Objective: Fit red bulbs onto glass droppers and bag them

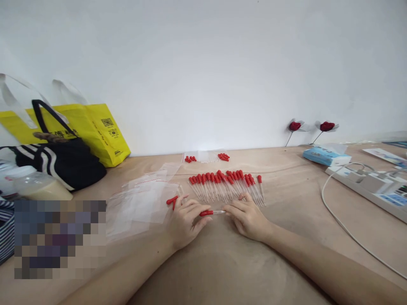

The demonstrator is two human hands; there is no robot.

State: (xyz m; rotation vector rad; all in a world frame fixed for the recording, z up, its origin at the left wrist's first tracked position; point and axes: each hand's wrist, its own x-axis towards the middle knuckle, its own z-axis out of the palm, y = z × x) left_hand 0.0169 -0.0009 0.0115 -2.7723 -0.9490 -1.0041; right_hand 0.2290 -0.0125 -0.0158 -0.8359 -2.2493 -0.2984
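Between my two hands lies a glass dropper (218,212) with a red rubber bulb, held level above the table. My left hand (188,218) is closed on its red bulb end. The fingers of my right hand (247,216) pinch the clear glass tube at the other end; the tip is hidden by them. Just beyond, a row of red-capped droppers (219,180) lies side by side, tubes toward me. A few loose red bulbs (172,200) sit beside my left hand, partly covered by it. Clear zip bags (140,205) are spread in overlapping layers to the left.
Bagged droppers (205,156) lie near the wall. At left stand a yellow bag (108,140), a black bag (76,165) and a bottle (41,184). At right are a tissue pack (326,156), a power strip (391,201) with a white cable (337,228), and two fabric roses (327,126).
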